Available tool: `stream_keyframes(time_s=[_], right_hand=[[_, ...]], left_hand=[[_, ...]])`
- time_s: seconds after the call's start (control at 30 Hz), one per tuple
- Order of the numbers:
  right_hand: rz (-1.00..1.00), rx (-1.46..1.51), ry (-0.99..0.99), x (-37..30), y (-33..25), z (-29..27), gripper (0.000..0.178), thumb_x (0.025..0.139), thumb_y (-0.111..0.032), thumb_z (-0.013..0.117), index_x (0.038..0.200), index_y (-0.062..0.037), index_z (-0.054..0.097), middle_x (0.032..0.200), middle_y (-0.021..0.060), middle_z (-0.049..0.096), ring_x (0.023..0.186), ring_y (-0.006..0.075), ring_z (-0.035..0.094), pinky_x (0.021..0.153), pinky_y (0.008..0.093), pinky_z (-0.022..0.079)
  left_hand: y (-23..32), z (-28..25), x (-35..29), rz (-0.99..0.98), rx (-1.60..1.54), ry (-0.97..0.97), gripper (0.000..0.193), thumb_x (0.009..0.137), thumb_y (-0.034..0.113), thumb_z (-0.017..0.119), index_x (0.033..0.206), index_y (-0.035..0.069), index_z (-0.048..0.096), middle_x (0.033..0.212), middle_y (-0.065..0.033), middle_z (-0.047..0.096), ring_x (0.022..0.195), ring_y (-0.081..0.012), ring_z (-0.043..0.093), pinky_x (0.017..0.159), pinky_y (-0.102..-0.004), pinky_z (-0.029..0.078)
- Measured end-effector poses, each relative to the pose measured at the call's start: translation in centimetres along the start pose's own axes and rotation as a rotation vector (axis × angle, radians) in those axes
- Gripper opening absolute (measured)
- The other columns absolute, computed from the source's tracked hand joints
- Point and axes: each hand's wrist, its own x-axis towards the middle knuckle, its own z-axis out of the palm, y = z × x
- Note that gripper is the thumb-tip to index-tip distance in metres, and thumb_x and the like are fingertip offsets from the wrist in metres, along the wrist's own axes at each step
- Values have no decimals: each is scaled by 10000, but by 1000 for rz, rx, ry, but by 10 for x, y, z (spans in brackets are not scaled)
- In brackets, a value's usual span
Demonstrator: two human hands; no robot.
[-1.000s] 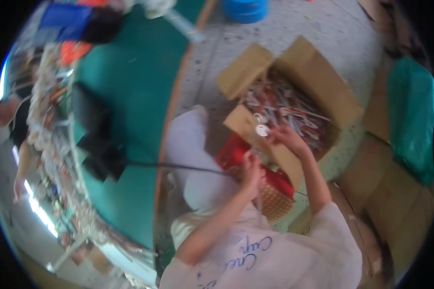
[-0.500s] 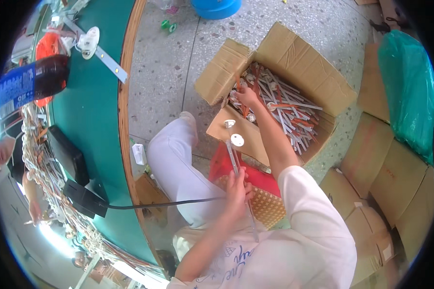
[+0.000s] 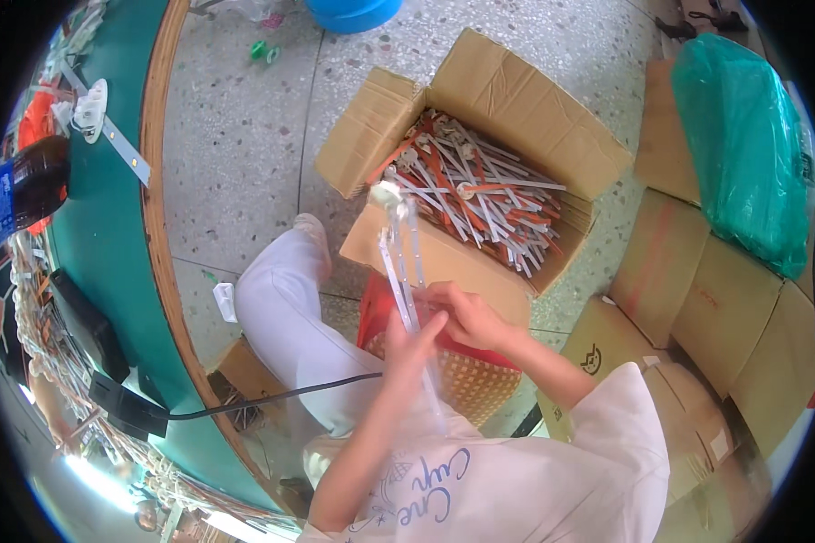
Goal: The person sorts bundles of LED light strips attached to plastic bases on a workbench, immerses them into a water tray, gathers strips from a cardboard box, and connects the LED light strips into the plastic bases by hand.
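My left hand is closed round a few thin, light LED strips, held upright above my lap with white connector ends at the top. Right beside it, my right hand pinches at the strips, its fingertips close to the left thumb; the exact grip is partly hidden. Beyond both hands, an open cardboard box holds a heap of white and orange strips, some with round white ends.
To the left runs a green table with a wooden edge, a dark bottle and a black cable. A red basket stands below my hands. Flattened cardboard and a green plastic bag lie on the right.
My right hand has come out of the box and back to my left hand. More strips now stand up from the hands. The view has shifted to the right.
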Motion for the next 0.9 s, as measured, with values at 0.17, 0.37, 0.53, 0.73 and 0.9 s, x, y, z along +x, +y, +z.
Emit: stream_keyframes(time_s=[0.17,0.37,0.53,0.73,0.9], right_hand=[[-101,167,61,10,5,6,268,786,43,507,1007,-32,373,1026,146,565,872,306,616,742,375,513],[469,735,-392,84,27,-27,297,820,-50,519,1088,-61,390,1060,119,505,891,193,577,729,316,505],[670,728,509,214,158,3,309,850,-211,571,1077,-38,454,989,104,535,634,118,538,520,263,456],[580,736,679,234,211,-15,146,868,-164,544,761,-66,521,531,-2,460,465,88,423,413,247,332],[498,728,244,116,95,-31,201,882,-235,537,950,-48,565,787,-14,548,646,67,492,557,228,431]], left_hand=[[0,3,-2,293,261,117,316,835,176,615,1090,96,446,778,34,481,546,4,392,412,-154,267],[13,-22,-2,-79,89,67,247,895,283,525,968,47,520,694,-16,529,591,-41,452,441,-170,329],[1,-12,-6,110,128,80,240,924,288,460,935,55,517,695,-22,517,577,-99,477,515,-246,399],[15,1,-8,-57,-353,-11,201,937,259,435,953,62,475,610,25,357,496,-66,365,446,-208,314],[29,-9,0,44,-419,199,205,924,269,467,964,68,475,608,47,332,459,-33,282,412,-182,243]])
